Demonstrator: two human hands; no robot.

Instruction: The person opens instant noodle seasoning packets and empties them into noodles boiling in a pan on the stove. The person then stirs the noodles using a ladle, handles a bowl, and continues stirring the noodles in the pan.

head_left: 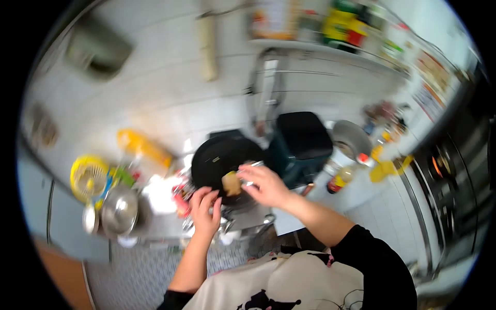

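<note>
Left hand point(205, 212): grip spread, empty, at near-left edge of black pan point(214, 173). Tan piece point(231, 184) seen against the pan's middle, beside right hand point(264, 187). Right grip curled by a blurred shiny item point(250, 166), cannot tell if pinching; dark appliance point(300, 137) farther right.

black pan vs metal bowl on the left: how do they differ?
Colour: the black pan is dark, the metal bowl silvery. Size: the pan looks larger, the bowl smaller. Hands: the right hand reaches over the pan; none is over the bowl. Both look round.
</note>
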